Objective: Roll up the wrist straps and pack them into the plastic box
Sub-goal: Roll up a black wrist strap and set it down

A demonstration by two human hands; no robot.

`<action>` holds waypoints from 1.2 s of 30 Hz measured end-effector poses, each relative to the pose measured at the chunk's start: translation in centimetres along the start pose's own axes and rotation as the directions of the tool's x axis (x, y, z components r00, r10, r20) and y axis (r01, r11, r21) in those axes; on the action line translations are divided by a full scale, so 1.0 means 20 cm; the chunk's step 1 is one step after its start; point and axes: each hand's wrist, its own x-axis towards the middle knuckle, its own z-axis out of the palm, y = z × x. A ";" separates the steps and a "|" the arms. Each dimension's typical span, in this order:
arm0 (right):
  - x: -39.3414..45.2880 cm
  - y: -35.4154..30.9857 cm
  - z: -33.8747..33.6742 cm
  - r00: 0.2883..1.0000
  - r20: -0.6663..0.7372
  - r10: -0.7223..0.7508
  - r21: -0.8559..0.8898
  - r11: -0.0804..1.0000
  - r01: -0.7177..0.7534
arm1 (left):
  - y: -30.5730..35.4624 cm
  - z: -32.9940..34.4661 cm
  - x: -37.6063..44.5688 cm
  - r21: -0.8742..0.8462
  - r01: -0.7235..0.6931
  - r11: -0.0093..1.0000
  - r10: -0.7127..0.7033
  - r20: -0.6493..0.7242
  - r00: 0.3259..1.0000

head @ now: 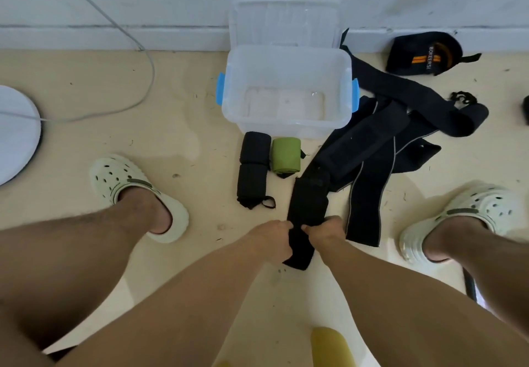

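Observation:
A black wrist strap (307,206) lies flat on the floor between my feet. My left hand (276,236) and my right hand (325,230) both grip its near end, fingers curled round the fabric. Ahead of them lie two black rolled straps (254,149) (252,185) end to end, with a green rolled strap (286,154) beside them. The clear plastic box (286,60) with blue latches stands open beyond the rolls, with nothing inside. Several long black straps (400,120) lie tangled to the right of the box.
The box's clear lid (286,23) leans against the white wall. A black and orange wrap (423,54) sits at the skirting on the right. A white round base (14,134) with a grey cable (143,51) is on the left. My feet wear pale clogs (137,192) (463,217).

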 end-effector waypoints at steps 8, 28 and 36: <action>-0.14 -0.13 -0.22 0.935 0.117 -0.334 -0.229 0.907 0.353 | 0.09 -0.16 -0.11 -0.144 0.009 0.990 -0.019 -0.069 0.997; -1.37 -0.61 -1.21 0.520 -0.102 -0.848 -0.169 0.530 0.831 | 0.56 -0.80 -1.12 -0.479 -0.524 0.704 0.233 -0.541 0.808; -1.43 -0.67 -1.19 0.579 0.076 -0.811 0.185 0.582 0.791 | 0.60 -0.75 -1.27 -0.388 -0.557 0.734 0.494 -0.258 0.831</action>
